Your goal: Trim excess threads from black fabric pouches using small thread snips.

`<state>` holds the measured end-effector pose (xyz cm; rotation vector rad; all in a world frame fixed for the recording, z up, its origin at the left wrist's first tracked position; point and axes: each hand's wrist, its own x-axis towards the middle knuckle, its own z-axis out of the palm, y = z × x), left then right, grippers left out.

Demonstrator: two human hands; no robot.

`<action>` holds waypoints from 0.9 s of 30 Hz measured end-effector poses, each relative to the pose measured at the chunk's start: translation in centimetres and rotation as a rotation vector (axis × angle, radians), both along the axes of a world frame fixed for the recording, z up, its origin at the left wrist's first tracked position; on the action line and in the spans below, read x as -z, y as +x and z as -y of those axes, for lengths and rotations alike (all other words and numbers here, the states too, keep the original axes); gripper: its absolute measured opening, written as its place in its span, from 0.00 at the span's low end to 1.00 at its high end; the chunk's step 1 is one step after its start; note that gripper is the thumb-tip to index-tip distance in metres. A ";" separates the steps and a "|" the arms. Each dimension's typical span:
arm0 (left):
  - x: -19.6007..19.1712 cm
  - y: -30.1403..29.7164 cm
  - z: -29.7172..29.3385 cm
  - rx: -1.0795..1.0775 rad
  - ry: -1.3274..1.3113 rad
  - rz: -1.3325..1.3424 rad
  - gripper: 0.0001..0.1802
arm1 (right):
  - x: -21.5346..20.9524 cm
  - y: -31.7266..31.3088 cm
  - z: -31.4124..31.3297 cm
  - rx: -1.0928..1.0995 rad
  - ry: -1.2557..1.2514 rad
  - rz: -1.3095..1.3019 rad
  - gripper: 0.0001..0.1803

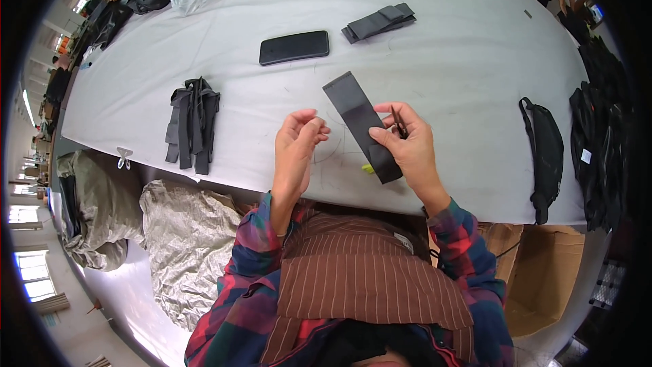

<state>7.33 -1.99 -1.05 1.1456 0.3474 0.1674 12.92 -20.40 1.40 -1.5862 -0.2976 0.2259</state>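
Observation:
My right hand (411, 148) grips a flat black fabric strip (353, 105) between thumb and fingers, tilted over the table's near side. Dark thread snips (399, 122) also sit in that hand, partly hidden by its fingers. To the left of the strip and apart from it is my left hand (299, 141). Its thumb and fingers are pinched together; whatever they hold, if anything, is too small to name. A small yellow-green thing (367, 168) shows beside the strip's lower end.
Several black strips (193, 126) lie piled at left, and a folded bundle of strips (379, 22) lies beyond my hands beside a black phone (294, 47). A black waist bag (543, 156) rests at right, near more black bags (598, 156). An open cardboard box (547, 275) stands below.

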 end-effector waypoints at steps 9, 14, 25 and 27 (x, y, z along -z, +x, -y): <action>-1.3 0.8 1.2 0.142 -0.244 -0.010 0.23 | 1.5 -1.7 -1.2 -0.188 -0.007 -0.007 0.13; 1.0 0.7 0.5 0.144 -0.062 -0.062 0.21 | 1.4 -1.0 0.3 -0.173 -0.217 0.048 0.13; 0.5 0.5 1.4 0.205 0.128 -0.038 0.23 | 1.0 -1.3 2.7 -0.109 -0.579 0.327 0.10; 0.6 0.5 1.6 0.216 0.164 -0.002 0.23 | 0.7 -1.3 2.8 -0.127 -0.658 0.367 0.09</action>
